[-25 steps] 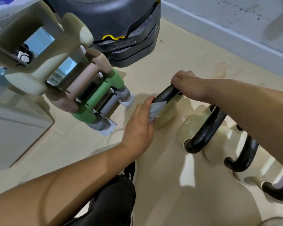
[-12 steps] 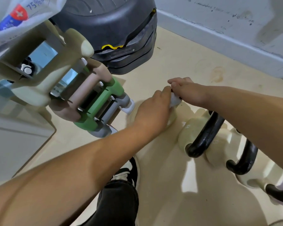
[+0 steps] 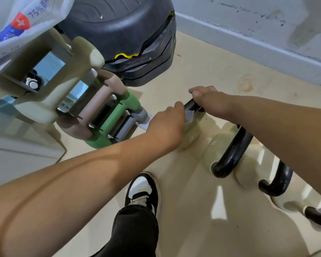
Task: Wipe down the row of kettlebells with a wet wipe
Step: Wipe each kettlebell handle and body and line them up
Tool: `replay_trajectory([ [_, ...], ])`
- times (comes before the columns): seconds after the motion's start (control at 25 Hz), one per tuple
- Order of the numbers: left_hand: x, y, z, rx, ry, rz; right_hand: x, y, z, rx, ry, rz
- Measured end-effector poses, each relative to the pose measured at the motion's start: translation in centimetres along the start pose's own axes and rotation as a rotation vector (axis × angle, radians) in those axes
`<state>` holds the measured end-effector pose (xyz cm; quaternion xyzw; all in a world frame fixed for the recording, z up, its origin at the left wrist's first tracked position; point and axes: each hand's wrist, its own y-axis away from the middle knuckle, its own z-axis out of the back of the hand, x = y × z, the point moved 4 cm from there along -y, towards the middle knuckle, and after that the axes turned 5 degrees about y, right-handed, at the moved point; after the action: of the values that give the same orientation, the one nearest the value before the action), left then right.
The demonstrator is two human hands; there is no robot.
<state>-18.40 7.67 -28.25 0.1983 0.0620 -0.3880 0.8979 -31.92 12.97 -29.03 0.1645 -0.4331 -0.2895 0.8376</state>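
Note:
A row of cream kettlebells with black handles runs along the floor from the centre to the lower right. My right hand (image 3: 209, 102) grips the black handle of the first kettlebell (image 3: 190, 135) at the left end of the row. My left hand (image 3: 167, 125) presses a white wet wipe (image 3: 189, 115) against that handle, just below the right hand. The second kettlebell (image 3: 217, 147) and the third kettlebell (image 3: 248, 171) stand untouched to the right, partly hidden by my right forearm.
A dumbbell rack (image 3: 93, 110) with cream, brown, green and grey dumbbells stands close on the left. A black stacked stepper (image 3: 130, 39) sits behind it. A wet wipe packet (image 3: 20, 23) lies at top left. The grey wall baseboard (image 3: 248, 47) runs behind. My shoe (image 3: 143, 191) is below.
My left hand slid up the handle with the wipe until it met the right hand, then back down a little. The right hand kept its grip.

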Motion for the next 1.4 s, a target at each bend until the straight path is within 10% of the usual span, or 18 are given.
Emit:
replay_trajectory([
  [0.12,-1.8,-2.0,0.3,0.156,0.057,-0.036,-0.5,0.4,-0.1,0.009,-0.026,0.045],
  [0.56,2.5,7.0,-3.6,-0.146,0.501,-0.153,-0.6,0.2,0.1,0.043,-0.083,0.016],
  [0.76,-1.6,-0.7,-1.0,-0.048,0.078,-0.123,-0.6,0.3,0.1,0.043,-0.245,0.043],
  [1.2,1.6,4.2,-1.6,-0.133,0.352,-0.067,-0.8,0.6,3.7,-0.248,-0.153,-0.290],
  [1.4,-2.7,-2.8,-1.0,-0.024,0.052,-0.069,-0.4,0.9,3.8,-0.201,-0.071,-0.300],
])
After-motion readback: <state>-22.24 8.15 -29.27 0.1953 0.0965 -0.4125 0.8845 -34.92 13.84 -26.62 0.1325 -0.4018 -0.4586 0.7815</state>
